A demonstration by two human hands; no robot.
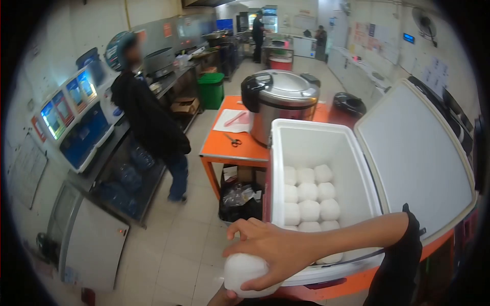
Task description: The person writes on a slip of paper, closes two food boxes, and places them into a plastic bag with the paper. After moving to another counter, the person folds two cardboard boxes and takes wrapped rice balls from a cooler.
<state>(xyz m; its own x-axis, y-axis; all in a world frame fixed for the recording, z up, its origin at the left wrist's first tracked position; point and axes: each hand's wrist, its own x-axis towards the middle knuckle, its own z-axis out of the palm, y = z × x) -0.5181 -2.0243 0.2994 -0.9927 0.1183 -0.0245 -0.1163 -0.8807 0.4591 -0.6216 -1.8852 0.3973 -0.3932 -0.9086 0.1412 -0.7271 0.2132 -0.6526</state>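
Note:
My right hand (275,247) reaches across from the right and is closed round a white rounded bundle (246,271), fingers over its top and thumb along its near side. Under the same bundle my left hand (224,298) shows only partly at the bottom edge, a fingertip against it; the rest is out of frame. Beneath my right forearm stands a white-lined cooler box (278,168) with its lid (416,153) swung open to the right. Rows of similar white bundles (307,192) sit inside it; my forearm hides the nearest ones.
Behind the box, a large steel rice cooker (280,102) stands on an orange table (217,145) with scissors (234,141). A bin with a black bag (237,209) sits below. A person in black (148,117) is at the left counter; a green bin (211,91) stands beyond.

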